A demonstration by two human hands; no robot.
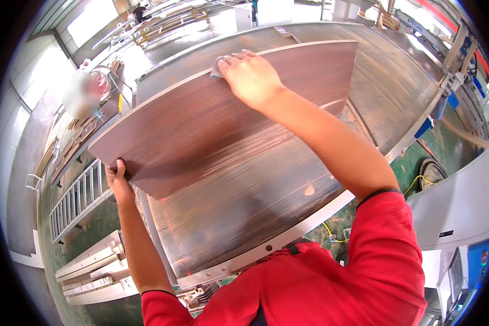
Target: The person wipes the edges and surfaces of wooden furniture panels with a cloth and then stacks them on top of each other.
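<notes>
A long brown wood-grain board (244, 103) stands tilted on its long edge across the worn metal-topped table (244, 212). My left hand (118, 176) grips the board's left end near its lower corner, with the thumb on the near face. Up at the board's pale top edge, my right hand (250, 76) is closed over a small grey pad (217, 69), perhaps sandpaper. The pad presses against that edge, left of its middle. My fingers hide most of the pad. The board's far face is out of sight.
A metal ladder-like rack (79, 201) stands left of the table. Pale boards (95, 271) are stacked on the green floor below it. A white machine cabinet (456, 201) lies close on my right, near a coiled black hose (426, 174). Another person (139, 12) is far off.
</notes>
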